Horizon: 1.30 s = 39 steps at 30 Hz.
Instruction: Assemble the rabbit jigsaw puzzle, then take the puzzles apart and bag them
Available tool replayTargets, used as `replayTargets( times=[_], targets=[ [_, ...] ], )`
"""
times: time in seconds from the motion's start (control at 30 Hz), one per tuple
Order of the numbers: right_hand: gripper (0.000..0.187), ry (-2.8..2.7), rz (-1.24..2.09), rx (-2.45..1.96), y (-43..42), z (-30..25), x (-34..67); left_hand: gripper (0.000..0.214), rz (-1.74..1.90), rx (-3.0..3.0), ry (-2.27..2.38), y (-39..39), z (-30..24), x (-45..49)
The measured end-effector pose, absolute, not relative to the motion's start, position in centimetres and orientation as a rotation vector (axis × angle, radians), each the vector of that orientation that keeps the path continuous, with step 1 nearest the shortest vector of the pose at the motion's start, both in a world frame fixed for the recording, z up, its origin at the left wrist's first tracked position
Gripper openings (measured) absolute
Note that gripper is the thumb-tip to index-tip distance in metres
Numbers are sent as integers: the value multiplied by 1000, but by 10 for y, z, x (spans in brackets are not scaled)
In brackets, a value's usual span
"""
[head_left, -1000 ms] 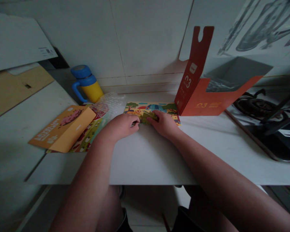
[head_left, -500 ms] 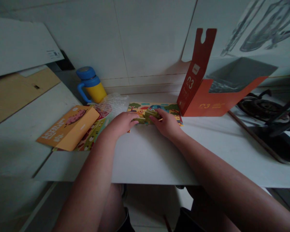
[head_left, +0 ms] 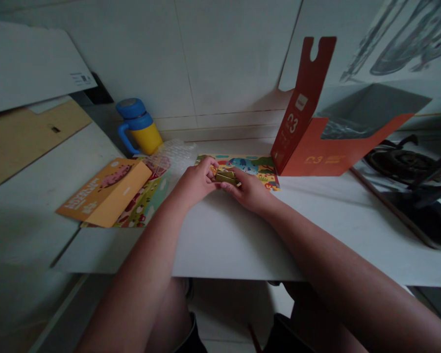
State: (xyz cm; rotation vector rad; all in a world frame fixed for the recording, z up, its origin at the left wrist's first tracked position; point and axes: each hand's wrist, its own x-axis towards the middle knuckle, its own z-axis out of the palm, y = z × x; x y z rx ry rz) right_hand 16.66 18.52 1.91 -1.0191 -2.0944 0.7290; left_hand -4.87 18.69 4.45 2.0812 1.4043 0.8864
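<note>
Over a colourful illustrated board (head_left: 244, 164) on the white counter, my two hands come together at a small olive-green stack of flat pieces (head_left: 226, 177). My right hand (head_left: 250, 190) pinches the stack from its right side, thumb at the front. My left hand (head_left: 200, 180) has its fingers curled at the left end of the stack, with fingertips touching it. The board shows animals and trees; its lower left part is hidden behind my left hand. What the pieces are exactly is too small and dim to tell.
To the left lie an orange carton (head_left: 105, 191), a second illustrated sheet (head_left: 141, 203) partly under it and clear bubble wrap (head_left: 174, 154). A blue and yellow mug (head_left: 145, 131) stands behind. On the right are an opened red-orange box (head_left: 316, 157) and a gas stove (head_left: 415, 171).
My left hand has moved right and up, closer to my right hand. The olive-green pieces, spread between the hands before, are now gathered in one compact stack.
</note>
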Motion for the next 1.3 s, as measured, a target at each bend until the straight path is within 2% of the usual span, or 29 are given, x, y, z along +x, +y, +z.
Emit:
replayTargets(
  times=[0.17,0.33,0.4,0.53,0.8,1.03,1.3],
  targets=[
    [26,-2062,601,-1332,191,15,169,53,639,2221,1753,182,55,-68],
    [28,-2004,511,-1463,194,15,171,67,-101,2109,2199,170,75,-84],
    [28,-2026,509,-1467,194,15,170,68,-246,2018,2220,165,81,-80],
    [28,-2064,508,-1465,194,15,169,60,-254,2019,2197,163,83,-66],
    [29,-2074,531,-1484,194,16,171,67,-214,2034,2234,163,78,-61],
    [30,-2087,511,-1460,195,14,172,36,-59,2197,2232,164,74,-63],
    [30,-2100,502,-1477,196,15,172,33,-184,2263,2290,166,75,-65]
  ],
)
